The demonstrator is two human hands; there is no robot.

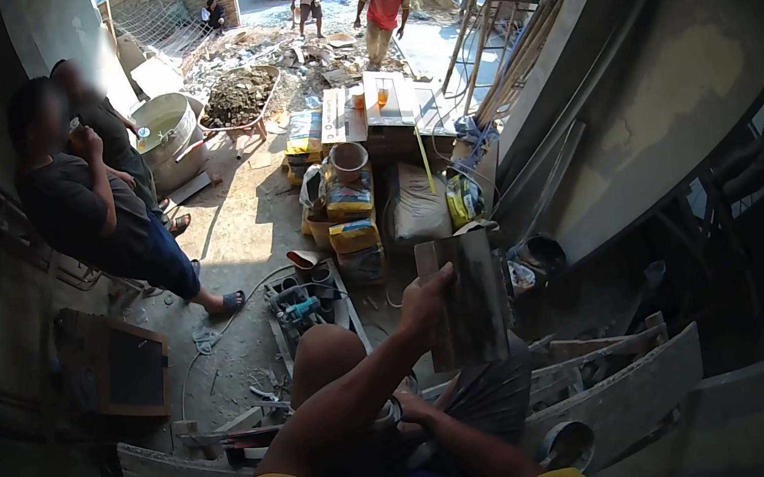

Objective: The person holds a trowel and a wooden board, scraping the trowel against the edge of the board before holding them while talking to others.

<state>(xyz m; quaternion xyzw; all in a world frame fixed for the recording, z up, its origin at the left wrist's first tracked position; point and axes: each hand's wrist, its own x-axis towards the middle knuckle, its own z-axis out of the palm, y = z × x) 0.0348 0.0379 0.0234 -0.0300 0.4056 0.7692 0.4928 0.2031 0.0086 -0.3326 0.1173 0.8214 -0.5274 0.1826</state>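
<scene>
My left hand (426, 301) is raised in front of me, its fingers wrapped round the near edge of a flat rectangular board (474, 299). This board is dark, with a lighter brown strip along its left side, and stands nearly upright. Lower down, my right hand (415, 407) rests close to my lap, partly behind my left forearm. Its fingers are closed at a small pale round thing (389, 413) that I cannot make out. A metal pot or ladle-like vessel (567, 445) lies beside my right forearm.
Long planks (615, 386) run across below me. A tool tray (311, 305) holds a teal power tool. Stacked bags (350, 194), a bucket (349, 159) and a loaded wheelbarrow (242, 99) stand ahead. Two people (85, 195) stand left; a person in red (389, 8) is outside.
</scene>
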